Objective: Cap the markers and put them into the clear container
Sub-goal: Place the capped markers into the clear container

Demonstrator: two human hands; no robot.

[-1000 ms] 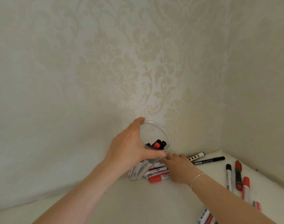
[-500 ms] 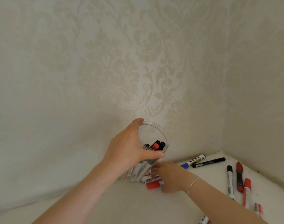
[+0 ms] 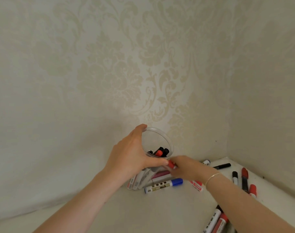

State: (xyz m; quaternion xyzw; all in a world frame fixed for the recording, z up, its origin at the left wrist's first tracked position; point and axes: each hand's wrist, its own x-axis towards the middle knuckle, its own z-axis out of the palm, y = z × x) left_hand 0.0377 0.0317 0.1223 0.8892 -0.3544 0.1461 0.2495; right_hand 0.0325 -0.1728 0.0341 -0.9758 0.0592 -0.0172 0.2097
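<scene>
red marker [image 3: 171, 164]: body hidden by right hand [image 3: 188, 168] | fingers blurred

Home interior, cream damask wallpaper [image 3: 143, 73] on two walls meeting in a corner, white tabletop [image 3: 151, 209]

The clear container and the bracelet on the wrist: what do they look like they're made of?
The clear container looks like thin, glossy, see-through plastic: marker caps show through its wall, and the left hand grips it with ease. Glass cannot be ruled out. The bracelet looks like a fine metal chain, pale gold and shiny; it is too small to be sure.
</scene>
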